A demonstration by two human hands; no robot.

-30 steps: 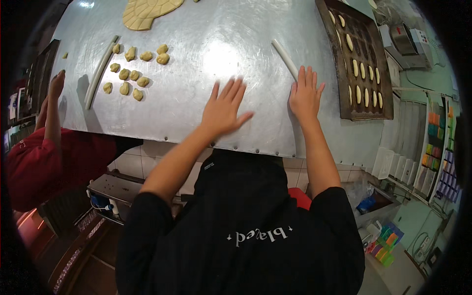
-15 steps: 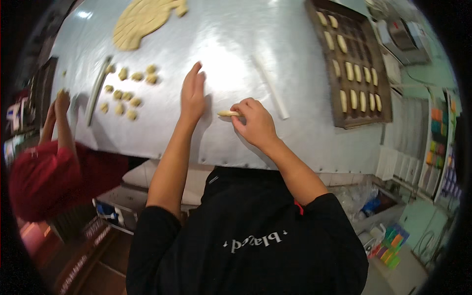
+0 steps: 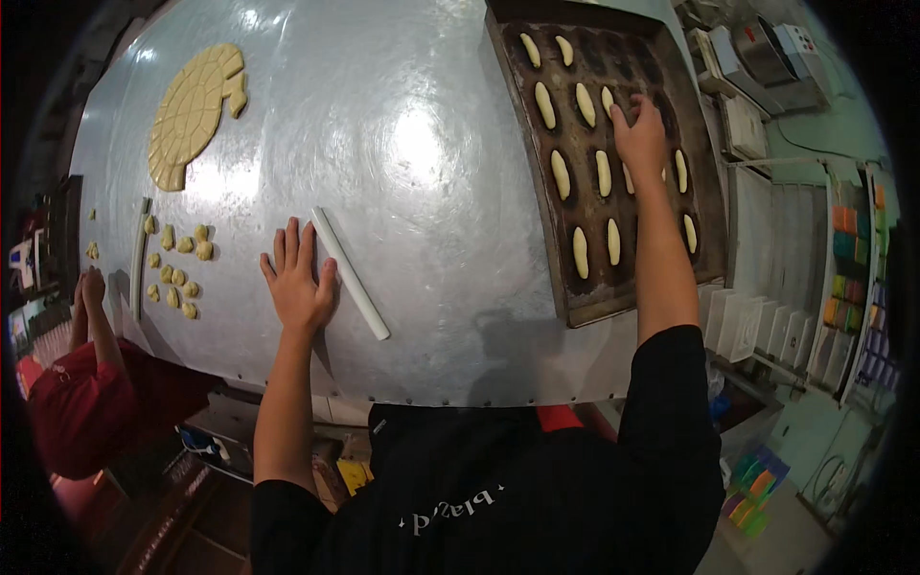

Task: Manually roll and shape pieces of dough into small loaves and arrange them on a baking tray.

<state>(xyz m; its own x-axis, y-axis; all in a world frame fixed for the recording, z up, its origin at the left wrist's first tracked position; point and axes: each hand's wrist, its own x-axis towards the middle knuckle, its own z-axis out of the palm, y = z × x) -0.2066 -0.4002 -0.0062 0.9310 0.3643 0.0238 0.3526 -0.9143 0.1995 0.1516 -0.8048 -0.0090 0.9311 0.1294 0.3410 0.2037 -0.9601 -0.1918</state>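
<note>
My right hand [image 3: 640, 139] is over the dark baking tray [image 3: 575, 311]. Its thumb and fingers are curled but apart, and a pale dough stick [image 3: 607, 99] lies in the tray right beside the thumb tip. More dough sticks [image 3: 561, 174] lie in rows around it, some partly hidden under the hand and forearm. On the metal table [image 3: 431, 287], my left hand [image 3: 299, 283] rests with fingers spread, holding nothing. Its thumb is close to a white rolling pin [image 3: 352, 278], which lies slanted to its right.
Small dough lumps [image 3: 172, 276] sit at left, beside another rod [image 3: 139, 259]. Farther back lies a flat dough sheet [image 3: 196, 115] scored into pieces. A co-worker's hands [image 3: 91, 287] are at the far left edge. A machine with a metal bowl [image 3: 764, 53] stands beyond the tray.
My right hand has moved from the table to the tray, and the dough stick it held now lies there. The view has shifted right. My left hand has lowered beside the rolling pin.
</note>
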